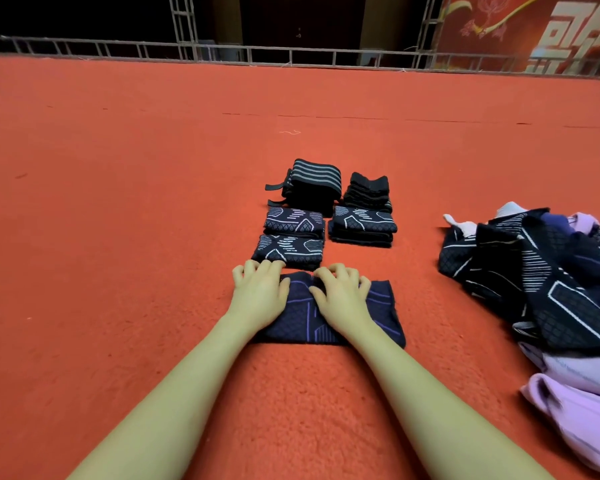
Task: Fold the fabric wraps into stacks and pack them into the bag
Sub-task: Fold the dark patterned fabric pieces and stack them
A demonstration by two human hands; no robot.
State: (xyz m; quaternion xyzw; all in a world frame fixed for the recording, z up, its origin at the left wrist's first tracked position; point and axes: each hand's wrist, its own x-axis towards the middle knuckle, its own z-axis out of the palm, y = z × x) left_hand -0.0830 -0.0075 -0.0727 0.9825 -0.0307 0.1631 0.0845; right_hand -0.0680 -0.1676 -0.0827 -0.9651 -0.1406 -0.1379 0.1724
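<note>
A dark navy wrap with purple lines point(381, 306) lies flat on the red carpet in front of me. My left hand point(258, 294) rests on its left end, fingers bent at the far edge. My right hand point(342, 296) lies on its middle, fingertips curled at the far edge; whether they pinch the cloth is unclear. Just beyond stand folded stacks: two patterned ones point(293, 237) on the left, one patterned stack point(362, 225) on the right, a striped black bundle point(312, 183) and a plain black stack point(369, 190) behind.
A loose heap of unfolded navy wraps point(534, 271) lies at the right, over lilac fabric point(582, 414) that may be the bag. Red carpet point(118, 202) stretches all around. A metal truss rail point(291, 55) runs along the far edge.
</note>
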